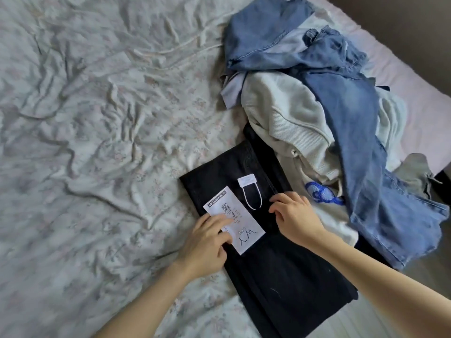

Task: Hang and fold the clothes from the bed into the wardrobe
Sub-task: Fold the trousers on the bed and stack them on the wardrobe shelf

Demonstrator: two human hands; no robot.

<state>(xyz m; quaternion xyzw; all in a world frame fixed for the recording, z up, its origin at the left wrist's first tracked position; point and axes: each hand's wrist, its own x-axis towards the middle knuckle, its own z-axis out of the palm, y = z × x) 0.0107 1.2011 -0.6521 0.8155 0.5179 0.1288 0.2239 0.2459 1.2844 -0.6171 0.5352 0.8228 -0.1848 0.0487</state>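
The black jeans (266, 259) are lying flat on the bed (97, 142), near its lower right part, and they are folded into a long dark strip. To the far left, the flowery sheet is lying in lots of wrinkles and bumps. Coming in from the bottom, the left hand (207, 242) is resting on the left edge of the jeans. Its fingers are pinching the side of a white paper tag (235, 223), with the longest finger lying across the print. The tag is sitting on top of the jeans and is showing a small square code and big letters. Just to the right of it, a little white label on a loop of string (250, 191) is lying on the dark cloth. Next, the right hand (296, 215) is pressing down on the right side of the jeans. Its fingers are bent and their tips are touching the cloth, but it is too hard to tell if they are gripping it. Further right, a pile of clothes is sitting on the bed. A cream sweater (288, 118) is lying in it, and it is touching the top end of the black jeans. Blue jeans (361, 132) are draping over the sweater and running down toward the right edge of the bed.
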